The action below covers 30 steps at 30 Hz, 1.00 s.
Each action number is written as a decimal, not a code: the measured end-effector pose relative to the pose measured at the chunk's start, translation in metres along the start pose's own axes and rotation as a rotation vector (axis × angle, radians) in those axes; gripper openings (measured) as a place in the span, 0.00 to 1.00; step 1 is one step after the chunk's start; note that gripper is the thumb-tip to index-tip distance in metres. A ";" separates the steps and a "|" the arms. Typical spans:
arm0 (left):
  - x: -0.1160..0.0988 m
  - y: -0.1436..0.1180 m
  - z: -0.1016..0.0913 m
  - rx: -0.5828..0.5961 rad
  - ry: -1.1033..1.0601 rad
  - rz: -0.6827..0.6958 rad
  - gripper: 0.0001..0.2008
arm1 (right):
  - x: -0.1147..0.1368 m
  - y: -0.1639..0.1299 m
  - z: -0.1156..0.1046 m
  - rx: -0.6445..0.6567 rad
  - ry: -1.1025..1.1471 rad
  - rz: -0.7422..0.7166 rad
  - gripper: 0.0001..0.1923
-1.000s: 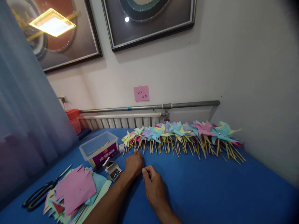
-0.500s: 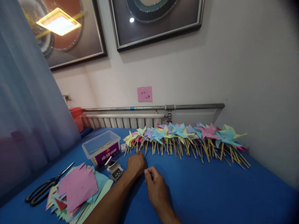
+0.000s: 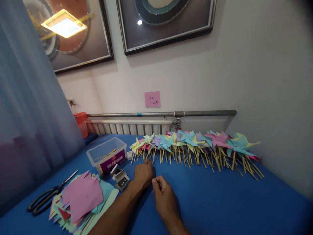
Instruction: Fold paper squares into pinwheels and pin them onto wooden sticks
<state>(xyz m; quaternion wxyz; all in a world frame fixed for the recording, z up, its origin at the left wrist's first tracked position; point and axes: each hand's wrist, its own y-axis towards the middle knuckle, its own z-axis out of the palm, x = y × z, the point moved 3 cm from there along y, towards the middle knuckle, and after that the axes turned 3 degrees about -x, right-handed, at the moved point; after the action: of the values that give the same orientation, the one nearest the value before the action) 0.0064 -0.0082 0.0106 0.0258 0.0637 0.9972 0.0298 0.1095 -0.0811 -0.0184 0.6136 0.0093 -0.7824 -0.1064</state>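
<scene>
1. While right hand [image 3: 164, 195] pinches shut on something too small to identify, a slip loses it on the blue table [image 3: 220, 202].
2. Left hand [image 3: 143, 173] curled, grip unclear; the sleeve side could tip the pin box [image 3: 121, 180].
3. Reaching further risks scattering the pinwheel row [image 3: 195, 147] by the wall.

A blue-covered table [image 3: 220, 202] is carrying everything. A long row of paper pinwheels [image 3: 195, 145] on wooden sticks is lying along its far edge by the wall. A clear plastic box [image 3: 107, 155] is sitting left of the row, a small open box of pins [image 3: 121, 179] just beside it. Cut coloured paper squares [image 3: 81, 197] are lying piled at the near left, black scissors [image 3: 49, 195] resting beside them.
</scene>
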 end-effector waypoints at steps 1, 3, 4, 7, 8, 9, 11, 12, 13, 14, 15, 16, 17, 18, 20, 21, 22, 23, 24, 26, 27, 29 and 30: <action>-0.001 -0.001 0.000 -0.002 -0.006 0.004 0.15 | 0.000 0.000 0.000 0.000 0.001 -0.001 0.15; -0.003 -0.003 -0.002 -0.006 -0.010 0.001 0.15 | 0.000 0.000 0.000 0.004 0.011 -0.007 0.15; -0.003 -0.004 -0.003 -0.015 -0.011 -0.006 0.15 | 0.000 0.000 0.000 0.006 0.020 -0.008 0.15; -0.006 -0.008 -0.009 -0.053 -0.026 0.007 0.15 | 0.000 0.000 -0.001 -0.011 0.072 -0.003 0.15; -0.008 -0.009 -0.010 -0.055 -0.042 0.036 0.14 | 0.000 0.000 -0.001 -0.026 0.092 -0.001 0.15; -0.009 -0.011 -0.012 -0.048 -0.064 0.074 0.14 | -0.001 0.000 -0.001 -0.040 0.110 0.001 0.15; -0.013 -0.013 -0.012 -0.010 -0.104 0.138 0.14 | 0.000 0.000 -0.001 -0.055 0.129 0.005 0.14; -0.013 -0.014 -0.012 0.009 -0.115 0.153 0.14 | 0.000 0.000 -0.001 -0.055 0.131 0.007 0.15; -0.014 -0.014 -0.012 0.024 -0.118 0.155 0.14 | 0.000 0.000 -0.001 -0.051 0.130 0.009 0.15; -0.014 -0.014 -0.011 0.032 -0.114 0.145 0.14 | 0.001 0.000 -0.001 -0.047 0.129 0.010 0.15; -0.013 -0.013 -0.010 0.034 -0.107 0.131 0.14 | 0.001 0.000 0.000 -0.042 0.129 0.012 0.15; -0.012 -0.012 -0.010 0.032 -0.099 0.113 0.14 | 0.001 -0.001 0.000 -0.038 0.132 0.014 0.15; -0.011 -0.010 -0.009 0.031 -0.094 0.093 0.15 | 0.001 -0.001 0.000 -0.036 0.138 0.015 0.15; -0.010 -0.009 -0.007 0.026 -0.088 0.068 0.15 | 0.001 0.000 0.001 -0.035 0.145 0.016 0.14; -0.007 -0.006 -0.005 0.009 -0.075 0.016 0.16 | 0.000 0.000 0.001 -0.037 0.153 0.017 0.14; -0.006 -0.005 -0.005 0.000 -0.066 -0.002 0.16 | -0.001 0.000 0.001 -0.038 0.155 0.018 0.14; -0.005 -0.005 -0.004 -0.007 -0.057 -0.010 0.16 | -0.001 0.000 0.001 -0.038 0.152 0.019 0.14; -0.005 -0.005 -0.004 -0.013 -0.050 -0.007 0.16 | -0.001 0.000 0.001 -0.035 0.147 0.021 0.14; -0.006 -0.005 -0.004 -0.013 -0.046 0.008 0.15 | -0.002 0.000 0.000 -0.033 0.141 0.022 0.14; -0.009 -0.006 -0.005 -0.005 -0.054 0.078 0.13 | -0.002 0.001 0.000 -0.037 0.131 0.017 0.14; -0.011 -0.006 -0.006 -0.001 -0.063 0.122 0.13 | -0.001 0.001 -0.001 -0.046 0.125 0.012 0.15; -0.017 -0.007 -0.008 0.011 -0.079 0.208 0.12 | -0.002 0.002 -0.002 -0.073 0.120 0.005 0.15; -0.021 -0.007 -0.009 0.020 -0.080 0.242 0.12 | -0.002 0.002 -0.003 -0.086 0.122 0.007 0.15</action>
<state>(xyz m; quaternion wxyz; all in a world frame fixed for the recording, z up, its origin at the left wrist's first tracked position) 0.0254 -0.0183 0.0200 0.0610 0.1848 0.9807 0.0201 0.1129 -0.0791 -0.0197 0.6604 -0.0132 -0.7382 -0.1370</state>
